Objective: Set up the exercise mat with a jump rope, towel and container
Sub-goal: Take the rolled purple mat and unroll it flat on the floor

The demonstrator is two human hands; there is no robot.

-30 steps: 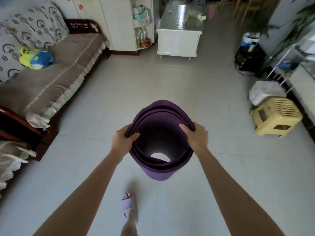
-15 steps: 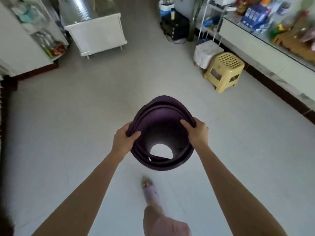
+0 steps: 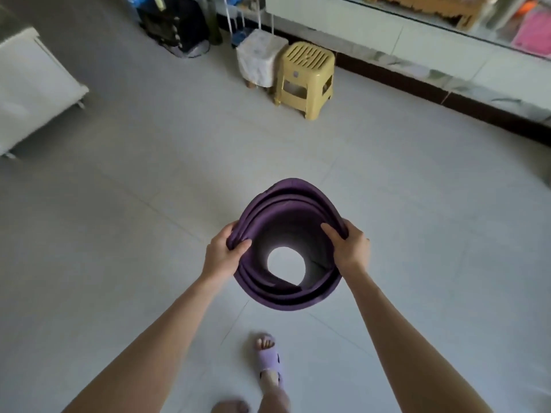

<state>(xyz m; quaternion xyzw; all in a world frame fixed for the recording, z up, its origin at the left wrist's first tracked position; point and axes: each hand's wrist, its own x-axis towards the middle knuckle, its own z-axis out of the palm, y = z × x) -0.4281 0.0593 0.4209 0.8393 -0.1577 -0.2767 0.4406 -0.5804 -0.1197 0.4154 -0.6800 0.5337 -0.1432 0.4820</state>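
Observation:
A rolled purple exercise mat [image 3: 286, 201] hangs upright above the tiled floor, and I look straight down through its hollow core. My left hand [image 3: 222, 253] grips the left rim of the roll, thumb inside. On the opposite rim my right hand [image 3: 348, 247] holds on with its fingers curled over the edge. No jump rope, towel or container is in view.
A yellow plastic stool [image 3: 304, 76] and a cloth-covered stool [image 3: 259, 59] stand ahead by a long low white cabinet [image 3: 447, 52]. A white table [image 3: 32, 84] is at the left. My foot in a lilac slipper [image 3: 269, 362] stands below the mat.
The view has swung to the right: the sofa has left the frame and the yellow stool and long cabinet have come toward the centre. Both hands keep the same hold on the mat.

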